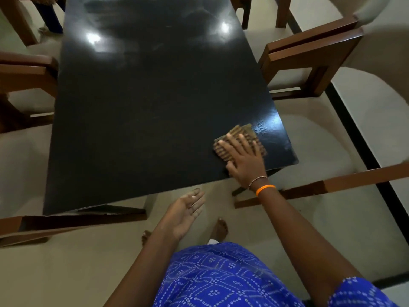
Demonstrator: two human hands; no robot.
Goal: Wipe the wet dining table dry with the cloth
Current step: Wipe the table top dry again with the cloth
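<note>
Down at the near right corner of the dark desk lies the cloth, a folded, brown striped pad lying flat on the top and close to both the near edge and the right edge. The right hand presses it from above with fingers straight and spread, the palm reaching back over the near edge; nothing is curled round the fabric. The left hand hangs off the desk below the near edge, palm turned up, fingers relaxed, holding nothing.

Just right of the cloth a glossy streaked patch catches the light and looks like water not yet taken up (the far end shows smears too, though glare from two lamp reflections makes that hard to judge). Most of the top probably still needs passes.

The likely slip: since the hand only presses flat, a stroke carried past the corner could push the cloth over the edge onto the floor, or sweep water onto the pale seat of the chair at the right. A soaked pad would also smear rather than dry.

No containers are in view.
</note>
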